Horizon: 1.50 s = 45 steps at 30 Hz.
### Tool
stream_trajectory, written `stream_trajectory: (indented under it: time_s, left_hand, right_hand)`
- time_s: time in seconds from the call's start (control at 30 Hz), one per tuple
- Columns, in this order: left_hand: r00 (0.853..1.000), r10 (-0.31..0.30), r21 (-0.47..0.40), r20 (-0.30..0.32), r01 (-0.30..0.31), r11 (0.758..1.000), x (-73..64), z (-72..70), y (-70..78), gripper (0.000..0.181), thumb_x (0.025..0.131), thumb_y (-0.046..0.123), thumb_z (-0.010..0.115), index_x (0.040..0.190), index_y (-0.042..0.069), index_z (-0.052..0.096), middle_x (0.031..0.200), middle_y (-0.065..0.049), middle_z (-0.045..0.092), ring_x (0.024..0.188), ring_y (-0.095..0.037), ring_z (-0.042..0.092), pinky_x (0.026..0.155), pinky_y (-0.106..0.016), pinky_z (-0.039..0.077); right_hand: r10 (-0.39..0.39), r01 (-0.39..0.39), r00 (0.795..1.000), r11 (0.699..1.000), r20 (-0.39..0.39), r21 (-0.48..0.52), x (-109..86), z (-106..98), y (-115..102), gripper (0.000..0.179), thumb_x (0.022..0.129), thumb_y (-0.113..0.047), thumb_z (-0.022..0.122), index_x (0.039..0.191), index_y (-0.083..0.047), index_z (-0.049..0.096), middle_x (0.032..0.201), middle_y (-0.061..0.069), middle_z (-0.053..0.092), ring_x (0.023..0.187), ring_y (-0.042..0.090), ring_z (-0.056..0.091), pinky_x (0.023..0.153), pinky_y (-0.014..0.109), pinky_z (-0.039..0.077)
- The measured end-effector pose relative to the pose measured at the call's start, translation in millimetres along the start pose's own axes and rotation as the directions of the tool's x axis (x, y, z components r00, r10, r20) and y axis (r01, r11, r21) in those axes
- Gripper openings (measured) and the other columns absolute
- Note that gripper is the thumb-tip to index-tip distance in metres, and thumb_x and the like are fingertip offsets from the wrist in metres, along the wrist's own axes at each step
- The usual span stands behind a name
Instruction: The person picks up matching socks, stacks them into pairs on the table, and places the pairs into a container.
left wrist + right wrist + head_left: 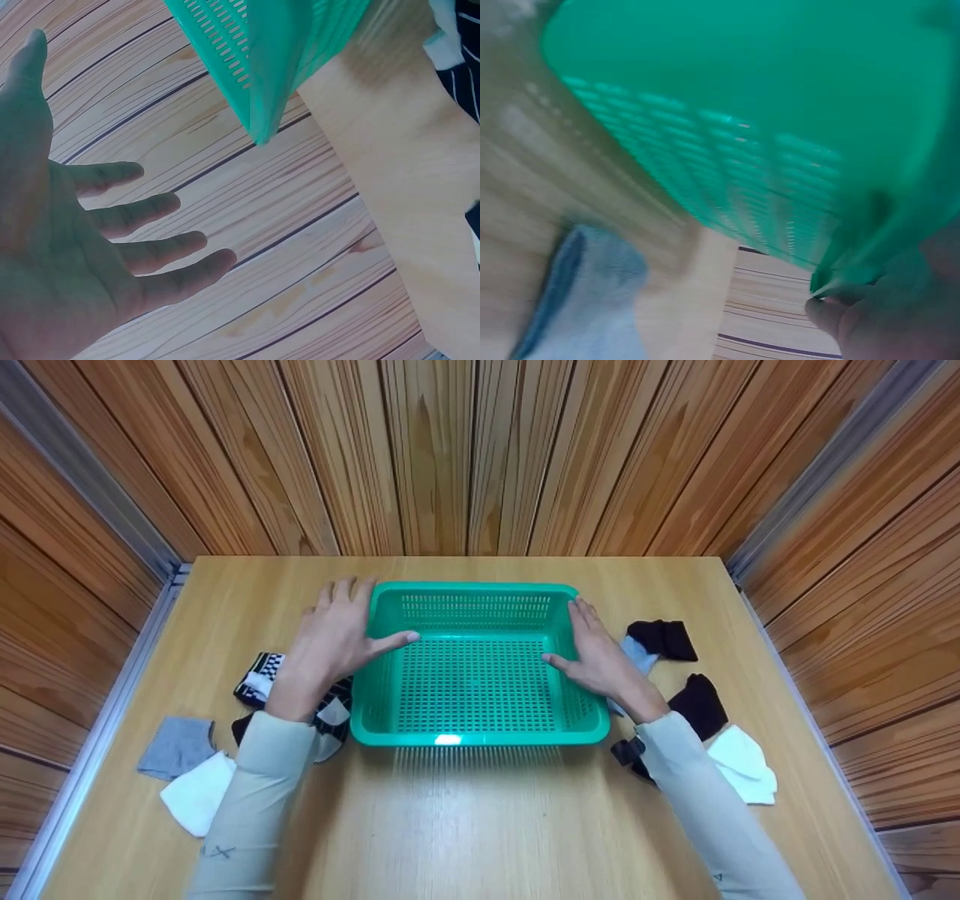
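Observation:
A green plastic basket [480, 739] with slotted walls sits in the middle of the wooden table, with nothing in it. My left hand [330, 634] hovers at its left side, fingers spread and thumb reaching over the rim. The left wrist view shows that palm [67, 240] empty and apart from the basket [270, 75]. At the right rim is my right hand [596, 652], its fingers extended along the edge and its thumb over the inside. In the blurred right wrist view, its fingertips [826, 315] are right at the rim of the basket [705, 150].
Left of the basket lie checkered socks [262, 679], a grey sock [178, 748] and a white sock [199, 795]. On the right are black socks [664, 640], a light blue sock [639, 654] and another white sock [742, 765]. Wood-panelled walls [435, 457] enclose the table.

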State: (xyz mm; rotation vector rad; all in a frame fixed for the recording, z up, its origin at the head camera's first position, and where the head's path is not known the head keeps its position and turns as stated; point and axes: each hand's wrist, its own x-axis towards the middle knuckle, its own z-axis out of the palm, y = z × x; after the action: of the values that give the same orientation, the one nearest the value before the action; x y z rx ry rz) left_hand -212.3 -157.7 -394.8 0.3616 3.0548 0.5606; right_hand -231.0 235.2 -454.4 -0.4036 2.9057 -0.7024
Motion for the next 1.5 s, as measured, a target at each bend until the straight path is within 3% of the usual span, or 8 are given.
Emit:
stream_trajectory:
  time_s: [0.2,0.33,0.47,0.63,0.87,1.23,1.5]
  left_hand:
    - [1.000,-0.018,0.034,-0.007,0.018,0.999,-10.1,-0.7,-6.8,0.109,0.090,0.083,0.054,0.162,0.004,0.033,0.162,-0.031,0.039,0.147,-0.055,0.041,0.112,-0.074,0.042]
    - [0.999,-0.046,0.005,-0.003,0.046,0.999,-16.9,2.0,-12.8,0.099,0.097,0.075,0.053,0.161,0.001,0.034,0.160,-0.032,0.041,0.145,-0.056,0.043,0.110,-0.073,0.043]
    - [0.997,-0.073,-0.032,-0.031,0.072,0.997,-24.9,5.7,-19.6,0.089,0.103,0.069,0.046,0.160,0.001,0.037,0.159,-0.033,0.042,0.143,-0.055,0.045,0.108,-0.073,0.044]
    - [0.992,-0.085,-0.045,-0.089,0.081,0.996,-35.8,10.2,-29.3,0.080,0.107,0.061,0.046,0.156,-0.001,0.042,0.156,-0.033,0.046,0.141,-0.054,0.048,0.106,-0.072,0.047]
    - [0.987,-0.109,-0.098,-0.122,0.097,0.990,-49.6,11.8,-39.9,0.071,0.109,0.052,0.048,0.154,-0.002,0.046,0.154,-0.033,0.048,0.138,-0.053,0.050,0.106,-0.071,0.047]
    - [0.975,-0.133,-0.143,-0.179,0.108,0.984,-67.8,14.3,-51.4,0.084,0.102,0.066,0.053,0.151,-0.002,0.050,0.155,-0.033,0.047,0.143,-0.055,0.044,0.115,-0.073,0.037]
    - [0.974,-0.192,-0.203,-0.124,0.164,0.965,-91.3,15.4,-63.5,0.082,0.103,0.061,0.056,0.153,-0.004,0.046,0.154,-0.037,0.043,0.141,-0.057,0.043,0.111,-0.074,0.040]
  right_hand:
    - [0.006,-0.004,0.999,0.999,-0.054,0.042,-0.5,11.5,7.0,0.098,0.102,-0.038,0.068,0.167,0.002,0.006,0.177,0.022,0.001,0.165,0.040,0.005,0.132,0.059,0.019]
    - [0.008,-0.005,0.998,0.999,-0.066,0.045,-0.4,20.0,8.5,0.095,0.104,-0.033,0.066,0.166,0.004,0.003,0.177,0.024,-0.002,0.165,0.042,0.001,0.133,0.058,0.015]
    - [-0.003,0.007,0.995,0.999,-0.099,0.042,0.6,23.9,8.4,0.084,0.103,-0.011,0.059,0.165,0.006,0.005,0.176,0.026,0.001,0.164,0.043,0.003,0.133,0.056,0.014]
    - [-0.004,0.010,0.994,0.998,-0.106,0.063,0.0,25.0,7.9,0.083,0.090,0.011,0.045,0.165,0.007,0.007,0.176,0.026,0.002,0.164,0.044,0.005,0.134,0.054,0.014]
    - [0.011,0.001,0.993,0.994,-0.116,0.106,-2.3,26.4,9.6,0.086,0.089,0.014,0.044,0.166,0.004,0.007,0.177,0.023,0.001,0.165,0.041,0.004,0.134,0.055,0.014]
    - [0.015,0.001,0.991,0.993,-0.133,0.120,-2.9,25.1,10.0,0.086,0.090,0.013,0.045,0.166,0.002,0.007,0.177,0.021,0.001,0.166,0.037,0.003,0.134,0.054,0.013]
    - [0.017,0.000,0.990,0.993,-0.142,0.118,-4.9,25.1,9.3,0.085,0.091,0.012,0.046,0.166,0.002,0.008,0.178,0.020,0.002,0.166,0.037,0.004,0.134,0.053,0.014]
